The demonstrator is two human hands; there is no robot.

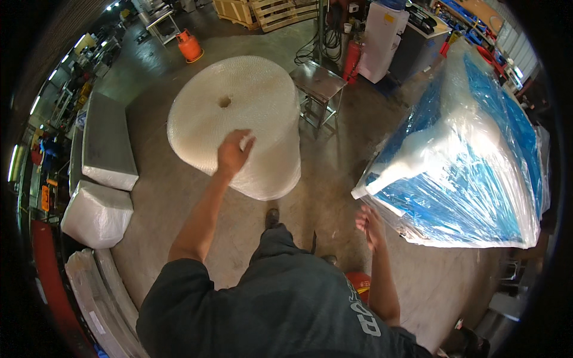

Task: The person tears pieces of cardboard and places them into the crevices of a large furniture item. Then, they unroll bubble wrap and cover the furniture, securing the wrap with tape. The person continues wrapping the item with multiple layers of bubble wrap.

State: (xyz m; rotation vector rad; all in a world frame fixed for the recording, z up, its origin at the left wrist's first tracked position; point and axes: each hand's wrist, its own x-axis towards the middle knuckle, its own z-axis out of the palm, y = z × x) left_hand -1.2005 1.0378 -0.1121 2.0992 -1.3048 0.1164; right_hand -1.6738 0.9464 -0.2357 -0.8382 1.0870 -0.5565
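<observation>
A large roll of bubble wrap (206,128) stands on end on the floor ahead of me, a small round hole in its top. A bulging section of bubble wrap (268,173) comes off its near right side. My left hand (234,154) reaches over the roll, fingers curved and apart with white wrap showing between them; whether it touches the wrap, I cannot tell. To the right, my right hand (371,227) is raised with its fingers loosely spread, holding nothing. It is beside the near left corner of a big blue object wrapped in clear plastic (453,185), with white padding along its edges.
A metal stool (322,82) stands right behind the roll. Wrapped blocks (98,215) and long wrapped pieces (98,298) line the left side. An orange gas cylinder (189,46), a wooden crate (236,12), a red extinguisher (353,61) and a white water dispenser (382,42) stand farther back.
</observation>
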